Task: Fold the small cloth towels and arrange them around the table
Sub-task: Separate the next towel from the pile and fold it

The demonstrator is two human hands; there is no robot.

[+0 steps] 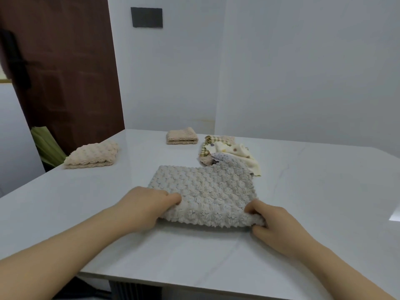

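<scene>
A grey bubbly towel (205, 191) lies spread on the white table (86, 202) in front of me. My left hand (145, 206) pinches its near left corner and my right hand (275, 226) pinches its near right corner, both lifting the near edge slightly. A folded beige bubbly towel (92, 155) sits at the table's left edge. Another folded beige towel (181, 136) rests at the far edge. A loose pile of unfolded cloths (227, 151), checked, dotted and cream, lies just behind the grey towel, touching its far right corner.
A dark brown door (65, 72) stands behind the table's left side, with a green object (46, 146) by the table's left edge. White walls close off the back and right. A dark plate (146, 17) hangs on the wall.
</scene>
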